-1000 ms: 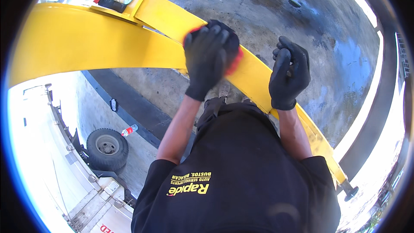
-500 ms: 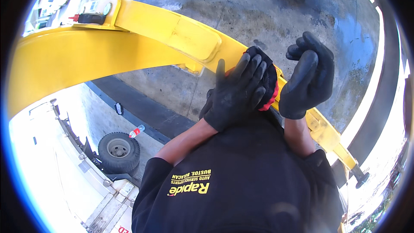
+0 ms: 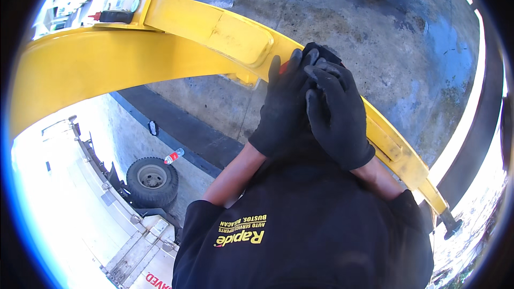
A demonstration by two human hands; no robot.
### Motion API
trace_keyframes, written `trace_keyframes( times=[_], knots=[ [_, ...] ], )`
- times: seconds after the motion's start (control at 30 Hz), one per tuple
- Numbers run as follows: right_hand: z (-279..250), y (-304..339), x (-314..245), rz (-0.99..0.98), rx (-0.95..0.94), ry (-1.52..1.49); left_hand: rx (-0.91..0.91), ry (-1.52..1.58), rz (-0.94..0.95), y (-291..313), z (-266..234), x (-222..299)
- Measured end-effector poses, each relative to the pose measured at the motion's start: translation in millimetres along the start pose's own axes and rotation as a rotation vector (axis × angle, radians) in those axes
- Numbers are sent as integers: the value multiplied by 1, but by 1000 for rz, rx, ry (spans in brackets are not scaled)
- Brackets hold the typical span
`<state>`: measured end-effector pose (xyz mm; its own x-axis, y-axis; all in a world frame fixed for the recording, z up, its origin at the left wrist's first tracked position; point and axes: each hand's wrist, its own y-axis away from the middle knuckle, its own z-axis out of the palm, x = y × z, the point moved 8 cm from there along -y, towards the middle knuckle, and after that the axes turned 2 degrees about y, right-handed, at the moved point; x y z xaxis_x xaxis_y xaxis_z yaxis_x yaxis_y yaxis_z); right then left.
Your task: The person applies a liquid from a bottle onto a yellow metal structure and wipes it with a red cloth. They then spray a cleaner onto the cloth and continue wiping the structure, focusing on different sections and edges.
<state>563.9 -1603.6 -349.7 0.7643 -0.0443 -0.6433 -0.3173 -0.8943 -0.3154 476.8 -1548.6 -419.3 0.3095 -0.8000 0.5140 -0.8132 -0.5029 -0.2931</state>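
Both of my hands wear black gloves and are raised in front of my black shirt [image 3: 300,214]. My left hand [image 3: 284,109] is open, with its fingers stretched upward over a black cloth-like item with red edging [image 3: 324,51]. That item rests by the yellow metal beam [image 3: 214,35] and is mostly hidden behind my hands. My right hand [image 3: 340,112] lies against the left hand's fingers. Its own fingers are bent slightly, with the thumb apart, and I see nothing held in it.
The curved beam crosses from left to lower right. A black container with a red tip [image 3: 115,16] lies on its upper left part. Below are a wheel [image 3: 152,177], a clear bottle with a red label [image 3: 174,156], and a white truck [image 3: 91,203]. Stained concrete [image 3: 364,37] lies beyond.
My right hand has moved left and down, from apart in the air to against my left hand. The left hand has shifted slightly up and left. The view has tilted a little.
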Motion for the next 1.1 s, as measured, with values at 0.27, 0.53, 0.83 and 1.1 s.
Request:
trace_keyframes(
  times=[0.27, 0.53, 0.83, 1.1],
  knots=[
    [51, 10, 5, -79, -149, 329, 474, 111, 0, 12, -113, -123],
    [99, -19, -22, -161, 11, 257, 293, -71, 359, -77, -102, -196],
    [85, -52, 15, 153, 333, 378, 245, -60, 441, -80, -74, -181],
    [79, 3, -31, 179, 464, 607, 282, 36, 502, -71, -84, -181]
  ],
)
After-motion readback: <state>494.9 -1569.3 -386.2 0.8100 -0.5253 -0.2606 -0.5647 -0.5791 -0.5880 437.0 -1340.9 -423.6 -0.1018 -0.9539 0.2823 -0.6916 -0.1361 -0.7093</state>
